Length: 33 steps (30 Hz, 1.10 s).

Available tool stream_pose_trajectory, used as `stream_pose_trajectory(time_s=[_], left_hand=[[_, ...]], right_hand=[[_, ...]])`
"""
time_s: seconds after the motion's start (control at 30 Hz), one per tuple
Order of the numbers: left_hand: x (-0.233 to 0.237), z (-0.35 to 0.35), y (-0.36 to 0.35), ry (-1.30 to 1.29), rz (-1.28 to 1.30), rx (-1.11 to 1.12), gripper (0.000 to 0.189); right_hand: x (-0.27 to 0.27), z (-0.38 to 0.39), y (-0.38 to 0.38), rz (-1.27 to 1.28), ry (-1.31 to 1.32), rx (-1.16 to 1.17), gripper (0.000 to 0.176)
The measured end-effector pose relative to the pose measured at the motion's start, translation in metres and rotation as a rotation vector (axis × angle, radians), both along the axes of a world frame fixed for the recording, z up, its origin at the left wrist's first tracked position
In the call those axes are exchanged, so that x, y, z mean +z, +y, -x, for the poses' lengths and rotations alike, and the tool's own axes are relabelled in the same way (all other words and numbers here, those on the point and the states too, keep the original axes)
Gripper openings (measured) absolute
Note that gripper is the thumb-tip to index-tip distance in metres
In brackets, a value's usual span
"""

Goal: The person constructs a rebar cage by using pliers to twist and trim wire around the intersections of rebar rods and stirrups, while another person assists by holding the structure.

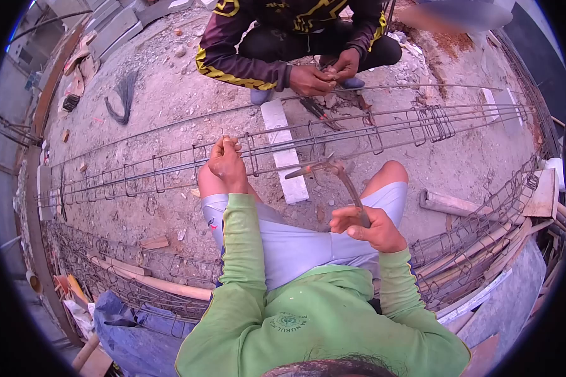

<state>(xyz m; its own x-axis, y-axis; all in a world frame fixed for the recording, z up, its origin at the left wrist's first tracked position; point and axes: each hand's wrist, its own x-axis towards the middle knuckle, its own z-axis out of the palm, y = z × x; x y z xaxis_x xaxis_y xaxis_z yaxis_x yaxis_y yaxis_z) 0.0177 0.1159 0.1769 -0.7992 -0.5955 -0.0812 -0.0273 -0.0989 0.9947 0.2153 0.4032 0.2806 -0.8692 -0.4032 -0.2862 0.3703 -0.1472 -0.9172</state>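
Note:
In the head view, my left hand (pixel 228 164) is pinched at the near side of a long rebar cage (pixel 308 139), with a short thin wire (pixel 222 130) standing up from its fingertips. My right hand (pixel 374 227) rests over my thigh, its fingers around one handle of a pair of rusty pincers (pixel 347 183). The pincers' handles are spread, and the other handle points left toward the cage. Square stirrups sit along the cage's bars, with several bunched toward the right. A pale block (pixel 284 151) lies beneath the cage.
A co-worker squats opposite, both hands (pixel 324 76) together beyond the cage. Another pair of pincers (pixel 314 108) lies on the ground near them. A bundle of tie wire (pixel 124 94) is at the left. More rebar cages (pixel 478 232), bamboo poles (pixel 151 281) and a blue tarp (pixel 132 333) surround me.

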Motion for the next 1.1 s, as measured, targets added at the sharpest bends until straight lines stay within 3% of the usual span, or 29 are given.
stream_pose_trajectory(time_s=[0.17, 0.27, 0.3, 0.33, 0.43, 0.5, 0.57, 0.63, 0.67, 0.73, 0.77, 0.83, 0.87, 0.9, 0.97, 1.1], left_hand=[[0.014, 0.005, -0.017, 0.243, -0.092, -0.029, 0.016], [-0.001, 0.008, -0.023, 0.228, -0.169, -0.053, 0.016], [0.001, 0.006, -0.022, 0.238, -0.171, -0.050, 0.016], [0.004, 0.004, -0.020, 0.222, -0.188, -0.056, 0.015], [0.008, 0.000, -0.013, 0.213, -0.200, -0.058, 0.014], [0.008, -0.002, -0.013, 0.051, -0.089, -0.135, 0.015], [0.007, -0.001, -0.009, 0.013, -0.074, -0.144, 0.016], [0.015, -0.004, -0.003, -0.096, 0.210, -0.205, 0.015], [0.024, -0.010, 0.003, -0.093, 0.341, -0.162, 0.016], [0.074, -0.026, 0.014, -0.214, 0.442, -0.214, 0.017], [0.084, -0.028, 0.016, -0.327, 0.552, -0.271, 0.018], [-0.019, -0.002, 0.009, -0.246, 0.424, -0.186, 0.020], [-0.059, 0.005, 0.003, -0.140, 0.530, -0.351, 0.020], [-0.066, 0.007, 0.002, -0.027, 0.635, -0.516, 0.019], [-0.080, 0.007, 0.010, -0.028, 0.584, -0.533, 0.018], [-0.087, 0.007, 0.010, -0.202, 0.632, -0.580, 0.018]], right_hand=[[-0.007, 0.022, 0.003, -0.188, 0.037, 0.078, 0.042], [-0.061, 0.049, -0.034, -0.273, 0.069, 0.034, 0.035], [-0.089, 0.060, -0.049, -0.406, 0.142, -0.009, 0.033], [-0.115, 0.072, -0.065, -0.535, 0.214, -0.053, 0.033], [-0.158, 0.108, -0.106, -0.618, 0.241, -0.211, 0.036], [-0.171, 0.125, -0.123, -0.712, 0.294, -0.352, 0.036], [-0.168, 0.131, -0.129, -0.762, 0.174, -0.302, 0.037], [-0.161, 0.130, -0.137, -1.075, 0.372, -0.355, 0.031], [-0.153, 0.127, -0.135, -1.082, 0.367, -0.347, 0.031], [-0.100, 0.123, -0.131, -0.332, 0.340, -0.472, 0.034], [-0.085, 0.120, -0.129, -0.343, 0.332, -0.456, 0.034], [-0.067, 0.117, -0.123, -0.422, 0.701, -0.423, 0.042], [-0.074, 0.121, -0.115, -0.586, 0.934, -0.365, 0.039], [-0.075, 0.121, -0.110, -0.587, 0.931, -0.350, 0.039], [-0.077, 0.120, -0.101, -0.691, 1.141, -0.285, 0.031], [-0.071, 0.101, -0.090, -0.841, 1.092, -0.318, 0.018]])
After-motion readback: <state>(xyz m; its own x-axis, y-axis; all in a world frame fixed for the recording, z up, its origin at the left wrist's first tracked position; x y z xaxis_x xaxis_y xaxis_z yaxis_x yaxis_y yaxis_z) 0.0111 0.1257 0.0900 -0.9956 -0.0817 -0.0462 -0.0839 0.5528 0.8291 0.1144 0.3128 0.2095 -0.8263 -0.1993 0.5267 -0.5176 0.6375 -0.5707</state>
